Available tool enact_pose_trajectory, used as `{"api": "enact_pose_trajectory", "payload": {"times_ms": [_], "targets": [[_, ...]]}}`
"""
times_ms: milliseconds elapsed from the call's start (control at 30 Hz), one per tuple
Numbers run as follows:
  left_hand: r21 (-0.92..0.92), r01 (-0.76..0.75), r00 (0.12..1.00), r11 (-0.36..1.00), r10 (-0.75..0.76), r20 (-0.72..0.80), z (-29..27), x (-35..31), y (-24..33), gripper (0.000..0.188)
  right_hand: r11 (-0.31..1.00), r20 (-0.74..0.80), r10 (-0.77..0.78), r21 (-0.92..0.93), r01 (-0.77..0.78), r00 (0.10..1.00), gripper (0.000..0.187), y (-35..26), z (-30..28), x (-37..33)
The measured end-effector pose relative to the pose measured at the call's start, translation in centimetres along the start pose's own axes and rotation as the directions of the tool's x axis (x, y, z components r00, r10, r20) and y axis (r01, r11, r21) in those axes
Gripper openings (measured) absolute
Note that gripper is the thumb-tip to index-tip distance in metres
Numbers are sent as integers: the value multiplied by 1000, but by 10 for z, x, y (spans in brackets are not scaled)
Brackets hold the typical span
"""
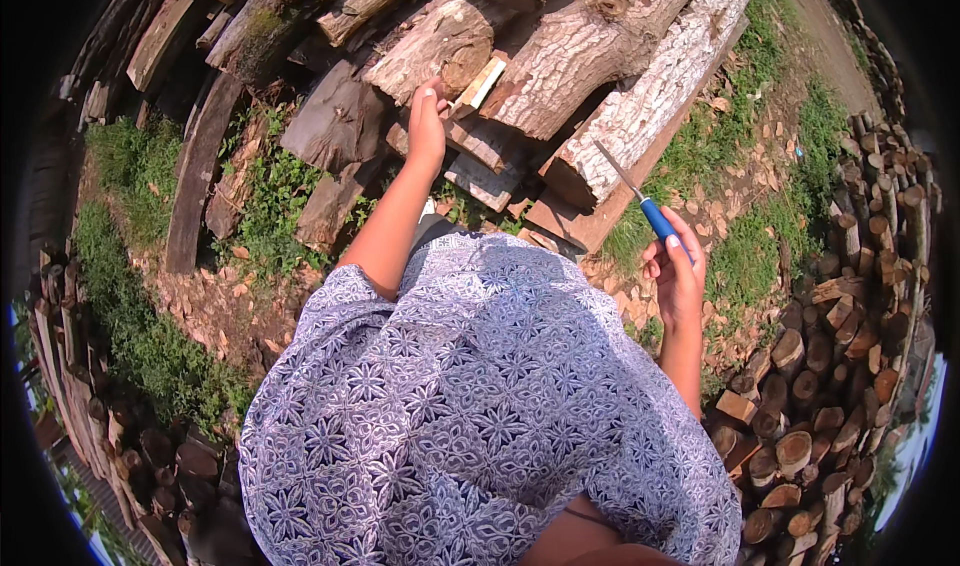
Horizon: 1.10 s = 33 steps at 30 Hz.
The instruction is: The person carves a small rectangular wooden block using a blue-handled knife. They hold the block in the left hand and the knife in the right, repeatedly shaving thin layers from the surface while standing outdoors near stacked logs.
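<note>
My right hand [676,266] is closed around the blue handle of a narrow-bladed knife [650,209]. Its thin metal blade points up and to the left, in front of a pale, rough-barked log [650,111]. My left hand [428,131] reaches to the woodpile, its visible fingers stretched out and nothing seen in them. The fingertips are at the lower edge of a short brown log [437,48]; whether they press on it I cannot tell. Just right of them is a pale split piece of wood [482,86].
A thick barked log [590,46] lies between the short log and the pale one. Under the pale log runs a reddish plank [578,218]. Dark split logs [335,116] lie at the left. Cut logs are stacked at the right [795,451]. Grass [130,266] and wood chips cover the ground.
</note>
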<state>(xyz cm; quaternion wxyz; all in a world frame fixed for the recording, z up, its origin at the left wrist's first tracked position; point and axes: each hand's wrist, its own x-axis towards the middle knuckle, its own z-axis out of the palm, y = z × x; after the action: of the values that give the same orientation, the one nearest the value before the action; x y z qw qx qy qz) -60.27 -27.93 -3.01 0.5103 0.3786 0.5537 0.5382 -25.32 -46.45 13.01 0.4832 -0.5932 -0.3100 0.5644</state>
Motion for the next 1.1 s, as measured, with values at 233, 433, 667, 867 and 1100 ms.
{"api": "enact_pose_trajectory", "payload": {"times_ms": [233, 433, 667, 867, 1100], "targets": [[185, -695, 624, 695, 455, 636, 1, -66, 78, 74, 971, -97, -120, -218, 97, 988, 40, -32, 83, -2], [-54, -710, 540, 702, 592, 598, 31, -48, 120, 47, 784, 104, -217, -574, 237, 971, 22, -81, 212, 26], [-101, -590, 713, 801, 576, 400, 33, -8, 91, 24, 549, 247, -397, -708, 445, 884, 17, -74, 270, 74], [-121, -522, 782, 844, 531, 326, 23, 1, 67, 19, 760, 295, -362, -456, 463, 884, 31, -36, 286, 99], [-160, -529, 751, 833, 548, 369, 13, 1, 43, 23, 683, 382, -310, -548, 483, 871, 30, -19, 301, 100]]}}
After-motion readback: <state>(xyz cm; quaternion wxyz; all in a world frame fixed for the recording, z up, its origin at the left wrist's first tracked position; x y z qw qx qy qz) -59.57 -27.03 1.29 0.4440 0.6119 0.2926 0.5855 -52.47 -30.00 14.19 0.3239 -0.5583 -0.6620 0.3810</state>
